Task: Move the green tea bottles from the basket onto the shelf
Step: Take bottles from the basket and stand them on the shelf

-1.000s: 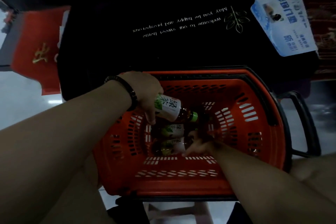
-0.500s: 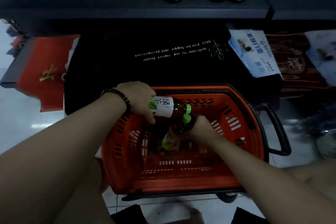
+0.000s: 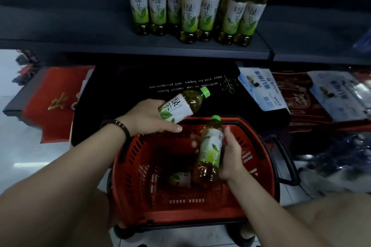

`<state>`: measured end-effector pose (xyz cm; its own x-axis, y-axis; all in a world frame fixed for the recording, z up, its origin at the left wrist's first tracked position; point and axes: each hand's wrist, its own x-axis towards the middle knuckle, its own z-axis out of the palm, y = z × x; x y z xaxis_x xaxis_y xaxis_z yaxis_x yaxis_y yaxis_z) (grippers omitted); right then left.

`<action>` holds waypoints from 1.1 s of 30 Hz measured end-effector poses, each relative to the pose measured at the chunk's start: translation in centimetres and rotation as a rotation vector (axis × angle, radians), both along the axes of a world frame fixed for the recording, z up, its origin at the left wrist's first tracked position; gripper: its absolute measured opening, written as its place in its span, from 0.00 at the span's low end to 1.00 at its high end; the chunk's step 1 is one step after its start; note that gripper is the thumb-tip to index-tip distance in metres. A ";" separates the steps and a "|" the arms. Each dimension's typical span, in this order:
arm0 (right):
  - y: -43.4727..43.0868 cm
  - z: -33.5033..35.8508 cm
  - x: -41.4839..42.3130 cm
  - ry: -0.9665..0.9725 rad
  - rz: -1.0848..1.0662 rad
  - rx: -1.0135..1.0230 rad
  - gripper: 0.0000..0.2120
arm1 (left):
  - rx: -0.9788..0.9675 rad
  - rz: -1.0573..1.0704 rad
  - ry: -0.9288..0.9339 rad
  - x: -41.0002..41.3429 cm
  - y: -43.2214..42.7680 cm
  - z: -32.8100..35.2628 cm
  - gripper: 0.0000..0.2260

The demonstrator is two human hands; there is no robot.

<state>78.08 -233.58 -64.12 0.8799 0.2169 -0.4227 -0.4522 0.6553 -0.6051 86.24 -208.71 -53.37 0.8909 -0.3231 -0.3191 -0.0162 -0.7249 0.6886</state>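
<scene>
Dim room, pale glossy floor (image 3: 24, 146) (reflecting light), black doormat (image 3: 140, 78)

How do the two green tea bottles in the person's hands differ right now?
The left-hand bottle is tilted nearly flat, cap pointing up-right, beyond the basket rim; the right-hand bottle stands almost upright over the basket. The left hand grips its bottle at the base end; the right hand holds its bottle along the side. Both have green caps and white-green labels.

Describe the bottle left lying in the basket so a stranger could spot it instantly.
Find the red basket on the floor below the shelf. On its bottom lies one green tea bottle, on its side. Unlike the two lifted bottles, no hand holds it.
</scene>
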 end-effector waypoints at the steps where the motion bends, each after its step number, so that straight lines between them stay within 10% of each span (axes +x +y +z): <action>1: 0.4 0.3 0.0 0.003 0.039 -0.020 0.35 | -0.029 0.009 0.013 -0.2 -0.1 0.0 0.19; 11: -1.8 11.9 5.4 -0.130 0.043 -0.111 0.16 | -0.529 0.220 0.143 -0.1 -2.3 1.6 0.17; 16: -3.1 14.9 7.7 -0.133 0.048 -0.224 0.25 | -0.780 0.290 0.236 0.9 -4.1 2.4 0.21; 33: -4.2 15.6 11.5 -0.199 0.129 -0.107 0.25 | -0.958 0.395 0.317 4.1 -8.2 1.3 0.23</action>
<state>89.58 -237.78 -48.53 0.9160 0.2963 -0.2705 -0.3930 0.5275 -0.7532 90.30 -216.92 -52.12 0.9083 -0.2691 -0.3204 0.3785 0.2021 0.9033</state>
